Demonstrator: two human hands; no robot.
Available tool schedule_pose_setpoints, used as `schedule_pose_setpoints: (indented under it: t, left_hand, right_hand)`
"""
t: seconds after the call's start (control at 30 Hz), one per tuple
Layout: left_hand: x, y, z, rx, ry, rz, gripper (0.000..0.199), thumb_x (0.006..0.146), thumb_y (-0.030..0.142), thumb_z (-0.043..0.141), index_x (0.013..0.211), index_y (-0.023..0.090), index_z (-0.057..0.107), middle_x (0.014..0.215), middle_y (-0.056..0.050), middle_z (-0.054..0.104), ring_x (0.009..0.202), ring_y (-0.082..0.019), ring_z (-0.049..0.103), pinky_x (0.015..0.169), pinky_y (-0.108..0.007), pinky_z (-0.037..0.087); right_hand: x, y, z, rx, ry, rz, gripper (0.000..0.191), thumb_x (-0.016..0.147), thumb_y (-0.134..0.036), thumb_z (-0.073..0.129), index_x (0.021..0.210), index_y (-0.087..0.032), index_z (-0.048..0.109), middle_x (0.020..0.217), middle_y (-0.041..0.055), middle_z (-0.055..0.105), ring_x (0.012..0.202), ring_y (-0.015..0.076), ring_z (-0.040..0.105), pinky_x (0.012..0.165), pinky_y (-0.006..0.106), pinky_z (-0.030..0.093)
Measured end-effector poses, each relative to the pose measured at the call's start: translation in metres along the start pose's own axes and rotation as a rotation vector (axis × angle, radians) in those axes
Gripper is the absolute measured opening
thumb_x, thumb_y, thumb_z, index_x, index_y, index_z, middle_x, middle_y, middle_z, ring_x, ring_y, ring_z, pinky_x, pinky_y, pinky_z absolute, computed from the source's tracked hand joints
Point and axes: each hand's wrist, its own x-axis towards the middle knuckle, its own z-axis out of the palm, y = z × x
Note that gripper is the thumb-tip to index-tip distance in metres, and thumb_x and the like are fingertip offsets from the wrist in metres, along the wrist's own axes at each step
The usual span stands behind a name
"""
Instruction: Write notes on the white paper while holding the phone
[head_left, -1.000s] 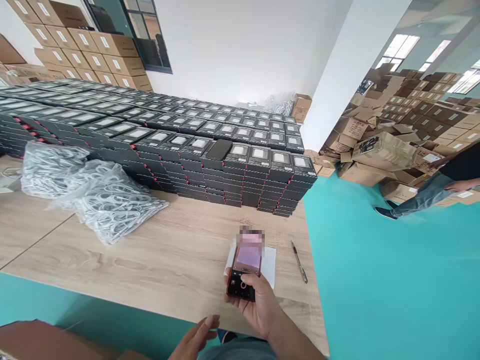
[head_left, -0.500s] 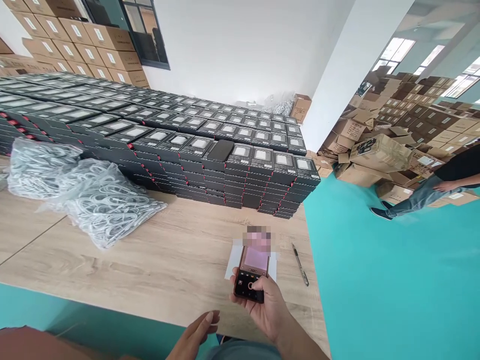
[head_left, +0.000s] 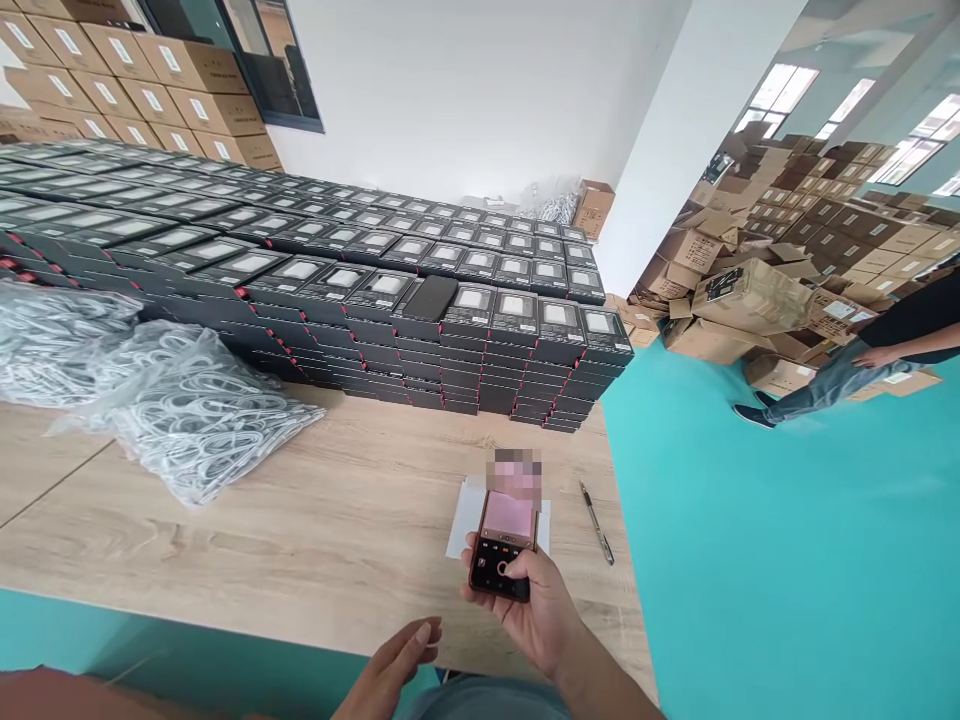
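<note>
A dark smartphone with a reddish frame is lying in the right hand, screen facing up and lit pinkish, its top end pointing to 12 o'clock. It is hovering over a white paper sheet on the wooden table.

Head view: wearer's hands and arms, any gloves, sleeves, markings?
Both bare. Right hand and left hand wear no gloves, and no rings or watch are visible. The right forearm is uncovered up to the frame edge, no sleeve showing. Fingers have short, unpainted nails. No markings.
</note>
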Motion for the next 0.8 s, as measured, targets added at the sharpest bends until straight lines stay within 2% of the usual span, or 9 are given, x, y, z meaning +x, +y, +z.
schedule_pose_setpoints:
  t: [0.2,0.4,0.5,0.63,0.8]
  left_hand:
    - [-0.005,0.002,0.005,-0.017,0.001,-0.009,0.097,0.06,0.093,0.063,0.127,0.023,0.069,0.14,-0.01,0.062,0.13,-0.033,0.056,0.112,-0.039,0.045]
    - [-0.009,0.006,0.009,-0.015,0.02,-0.014,0.106,0.052,0.096,0.064,0.127,0.022,0.069,0.14,-0.01,0.062,0.13,-0.033,0.056,0.112,-0.038,0.045]
    - [-0.007,0.002,0.008,0.004,0.016,-0.014,0.106,0.053,0.096,0.063,0.129,0.022,0.067,0.141,-0.011,0.061,0.131,-0.033,0.055,0.113,-0.039,0.044]
    - [-0.003,-0.005,0.01,-0.031,0.062,0.028,0.103,0.053,0.095,0.064,0.123,0.02,0.07,0.134,-0.013,0.066,0.126,-0.035,0.059,0.108,-0.041,0.048]
    - [0.0,-0.009,0.013,-0.047,0.105,0.06,0.098,0.054,0.093,0.066,0.118,0.02,0.073,0.126,-0.015,0.07,0.121,-0.037,0.063,0.105,-0.044,0.05]
  right_hand:
    - [0.0,-0.002,0.001,0.003,-0.035,0.011,0.041,0.063,-0.009,0.062,0.102,-0.013,0.073,0.107,0.014,0.075,0.098,0.0279,0.07,0.073,0.039,0.06]
    - [0.0,-0.003,0.003,-0.011,-0.003,0.011,0.039,0.061,-0.01,0.07,0.1,-0.015,0.071,0.104,0.0129,0.076,0.097,0.0286,0.07,0.073,0.04,0.06]
    - [0.0,-0.002,0.003,-0.021,0.008,0.008,0.043,0.06,-0.01,0.072,0.102,-0.015,0.07,0.105,0.0129,0.076,0.097,0.0286,0.07,0.074,0.041,0.06]
    - [0.0,-0.001,0.002,-0.037,0.022,0.004,0.048,0.06,-0.009,0.072,0.107,-0.015,0.068,0.106,0.0131,0.076,0.1,0.03,0.07,0.076,0.042,0.06]
    - [0.0,-0.004,0.002,-0.009,-0.019,0.022,0.042,0.066,-0.012,0.066,0.108,-0.013,0.07,0.107,0.0135,0.076,0.099,0.028,0.07,0.076,0.041,0.06]
